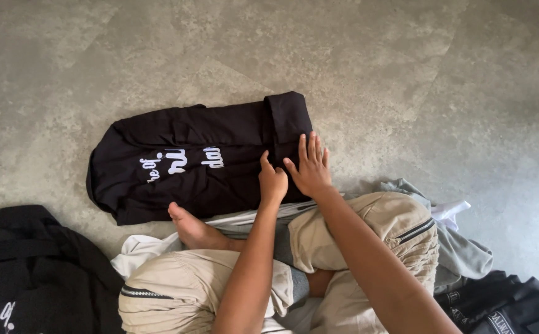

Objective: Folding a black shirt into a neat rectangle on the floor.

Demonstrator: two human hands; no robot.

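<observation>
Both of your hands rest on the right-hand part of a black garment (pixel 195 161) that lies on the grey floor (pixel 405 74) in front of your crossed legs. Your right hand (pixel 309 167) lies flat with the fingers spread, pressing the cloth down beside the turned-over edge. Your left hand (pixel 272 182) is just next to it, fingers curled loosely on the fabric with the thumb up (whether it pinches a bit of cloth or only presses, you cannot tell from this view).

Judging by how it lies, the folding looks well along: the garment is already a narrow, long bundle, white lettering on top, with one end doubled back. It looks as if only smoothing and perhaps one more fold remain.

A bare foot (pixel 189 226) touches its near edge. More clothes lie around you: a black piece (pixel 28 272) at the left, grey cloth (pixel 461 253) at the right.
</observation>
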